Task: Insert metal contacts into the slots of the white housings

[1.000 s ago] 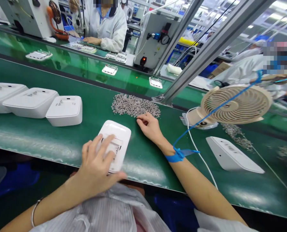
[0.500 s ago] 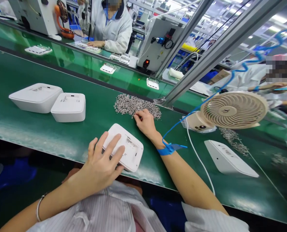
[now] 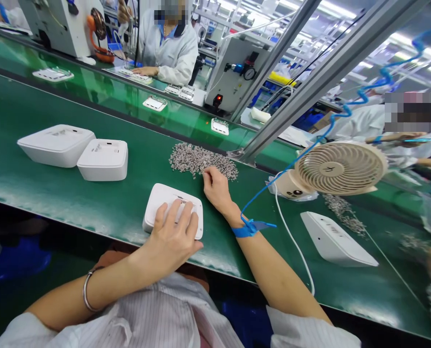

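Note:
A white plastic box with rounded corners (image 3: pixel 156 205) lies on the green bench in front of me. My left hand (image 3: pixel 175 232) rests across its top, fingers spread and fairly flat, the thumb near the right-hand edge. Beyond it is a heap of small silvery metal parts (image 3: pixel 190 158), too small to name surely. At the near edge of this heap my right hand (image 3: pixel 216 188) is closed in a pinch; whatever lies between its fingertips is hidden. A blue strap (image 3: pixel 246 229) with a blue cord circles my right wrist.
Two white boxes (image 3: pixel 103 159) stand to the left, touching. A beige fan (image 3: pixel 340 168) and its white cable (image 3: pixel 291 241) are on the right, with another white box (image 3: pixel 337 239) beyond. A metal post (image 3: pixel 284 79) slants upward. Across the line sits a co-worker (image 3: pixel 179 48).
The white box has turned on the bench and shifted left under my left hand, which now lies further over its top. My right hand stays by the heap, still pinched.

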